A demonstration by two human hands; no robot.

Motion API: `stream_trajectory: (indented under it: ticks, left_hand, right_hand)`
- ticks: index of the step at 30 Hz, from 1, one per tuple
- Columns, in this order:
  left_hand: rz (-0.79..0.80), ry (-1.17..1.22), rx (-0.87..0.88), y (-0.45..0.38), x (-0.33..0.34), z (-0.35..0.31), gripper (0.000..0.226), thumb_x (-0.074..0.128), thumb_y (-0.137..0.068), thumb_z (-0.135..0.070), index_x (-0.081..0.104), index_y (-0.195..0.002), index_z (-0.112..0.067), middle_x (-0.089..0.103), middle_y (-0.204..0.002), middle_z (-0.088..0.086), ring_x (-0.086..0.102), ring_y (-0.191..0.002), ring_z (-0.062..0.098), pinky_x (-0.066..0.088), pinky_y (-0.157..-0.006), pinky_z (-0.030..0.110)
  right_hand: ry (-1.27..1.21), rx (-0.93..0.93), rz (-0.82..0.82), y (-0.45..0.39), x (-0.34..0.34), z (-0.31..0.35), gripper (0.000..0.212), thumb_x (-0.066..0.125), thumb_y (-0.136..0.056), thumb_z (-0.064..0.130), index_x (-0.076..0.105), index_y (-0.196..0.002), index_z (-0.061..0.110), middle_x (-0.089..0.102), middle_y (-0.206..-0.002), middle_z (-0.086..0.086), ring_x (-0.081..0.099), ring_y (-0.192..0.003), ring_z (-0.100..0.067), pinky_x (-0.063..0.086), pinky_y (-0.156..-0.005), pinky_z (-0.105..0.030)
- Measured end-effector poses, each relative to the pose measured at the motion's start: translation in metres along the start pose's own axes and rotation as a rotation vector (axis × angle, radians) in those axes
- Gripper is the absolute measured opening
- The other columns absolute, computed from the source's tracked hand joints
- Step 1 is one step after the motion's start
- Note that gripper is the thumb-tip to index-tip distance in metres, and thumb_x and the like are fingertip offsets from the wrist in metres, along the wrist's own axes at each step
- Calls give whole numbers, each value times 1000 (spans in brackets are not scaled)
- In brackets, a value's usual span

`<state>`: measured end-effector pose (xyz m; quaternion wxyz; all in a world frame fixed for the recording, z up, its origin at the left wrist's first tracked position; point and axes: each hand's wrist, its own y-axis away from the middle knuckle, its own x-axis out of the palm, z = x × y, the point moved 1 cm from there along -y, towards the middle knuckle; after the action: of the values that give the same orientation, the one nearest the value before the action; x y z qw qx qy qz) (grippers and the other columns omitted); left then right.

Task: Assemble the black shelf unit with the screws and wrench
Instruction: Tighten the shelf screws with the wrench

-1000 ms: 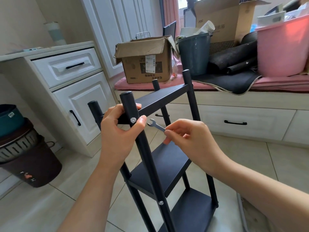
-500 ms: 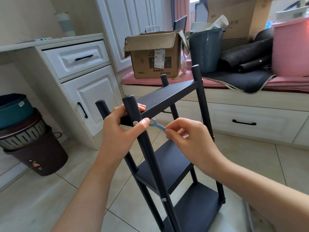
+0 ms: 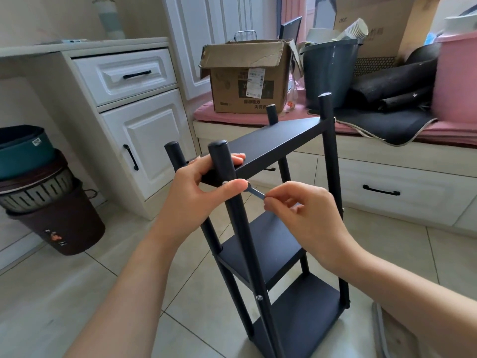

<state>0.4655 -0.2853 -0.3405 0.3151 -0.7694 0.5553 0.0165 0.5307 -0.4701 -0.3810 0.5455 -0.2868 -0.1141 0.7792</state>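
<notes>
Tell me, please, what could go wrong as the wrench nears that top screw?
1. The right hand pinches only the wrench tail, so it may slip off the screw.
2. The left hand thumb covers the screw and could get nipped.
3. The shelf might wobble under torque.

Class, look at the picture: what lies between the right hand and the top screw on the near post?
In the head view, the wrench spans that stretch, pinched by the right hand and reaching to the top screw, beside the left hand's thumb.
</notes>
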Motion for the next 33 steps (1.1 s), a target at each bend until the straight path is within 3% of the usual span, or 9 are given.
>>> stream_trajectory:
  ticks: [7, 13, 19, 23, 28, 33]
  left_hand:
    - [-15, 32, 46, 3, -6, 3, 37, 76, -75, -45, 72, -111, -36, 72, -118, -13, 62, -121, 12, 35, -114, 54]
    - [-23, 70, 38, 4, -15, 9, 26, 71, -81, -42, 75, -107, -44, 70, -123, -17, 54, -130, 7, 26, -119, 54]
    - [-65, 73, 29, 3, -15, 12, 25, 69, -86, -30, 72, -107, -42, 68, -124, -21, 50, -132, -1, 22, -122, 46]
    - [-103, 40, 50, 4, -8, 11, 23, 67, -86, -37, 73, -108, -38, 71, -119, -18, 57, -123, 3, 23, -119, 23]
    - [-209, -25, 63, 9, 6, 5, 33, 59, -83, -49, 72, -108, -31, 71, -102, -13, 63, -101, 6, 40, -110, 40]
    - [-250, -26, 57, 8, 9, 5, 28, 58, -84, -52, 70, -105, -39, 70, -99, -17, 63, -100, 4, 35, -114, 51]
  right_hand:
    - [-6, 0, -13, -2, 9, 0, 9, 73, -86, 7, 76, -81, 14, 69, -69, 13, 55, -57, -4, 42, -59, -10]
    - [-17, -1, -61, -1, 16, -2, 9, 73, -86, 8, 75, -81, 15, 69, -69, 14, 51, -54, -10, 41, -57, -10]
    - [-53, 0, -122, -6, 30, -5, 8, 72, -87, 5, 76, -85, 12, 70, -71, 12, 59, -60, -2, 43, -61, -9]
    - [-99, 3, -139, -8, 30, -10, 11, 71, -87, 5, 76, -84, 15, 71, -71, 11, 62, -63, -3, 44, -63, -10]
    - [-106, -42, -112, -7, 32, -9, 18, 71, -88, 8, 73, -87, 26, 73, -77, 11, 68, -75, -14, 56, -73, -33]
    - [-188, -17, -143, -6, 38, -11, 25, 71, -88, 9, 71, -87, 34, 73, -80, 9, 70, -81, -20, 56, -78, -45]
